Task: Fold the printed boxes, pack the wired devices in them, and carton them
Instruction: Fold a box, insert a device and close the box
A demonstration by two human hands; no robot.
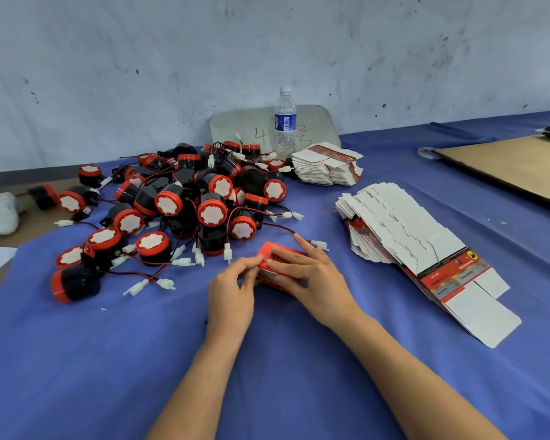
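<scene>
A red printed box point(269, 254) lies on the blue cloth in front of me. My right hand point(302, 271) rests across its top with straight fingers. At the box's left end my left hand point(232, 289) pinches a flap between curled fingers. Behind the box lies a heap of black-and-red wired devices point(185, 201) with white connectors. To the right a fanned stack of flat printed boxes point(404, 236) lies white side up. A second, smaller stack of flat boxes point(327, 166) sits further back.
A clear water bottle point(285, 122) stands at the wall in front of a grey board point(235, 128). Brown cardboard point(505, 166) lies at the far right beside a tape roll point(427, 152). A white bundle point(2, 212) sits at the left edge.
</scene>
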